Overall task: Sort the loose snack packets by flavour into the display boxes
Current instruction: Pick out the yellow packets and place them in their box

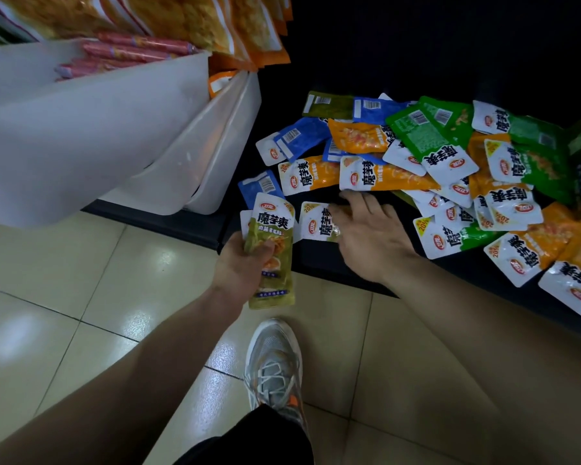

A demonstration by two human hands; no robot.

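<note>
Left hand (242,266) curls round olive packets (273,226); right hand (373,239), fingers spread, touches loose packet (316,223) mid-frame. Likely light, floppy, slick: pinch the edge.

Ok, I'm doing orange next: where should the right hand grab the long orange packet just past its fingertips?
Probably pinch the long orange packet by its white end, the right hand coming from the near side. It lies flat with that end and its near edge exposed, while the orange end is tucked under other packets.

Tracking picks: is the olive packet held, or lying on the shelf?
Held: the left hand grips the olive packet around its middle, fingers curled across its front.
</note>
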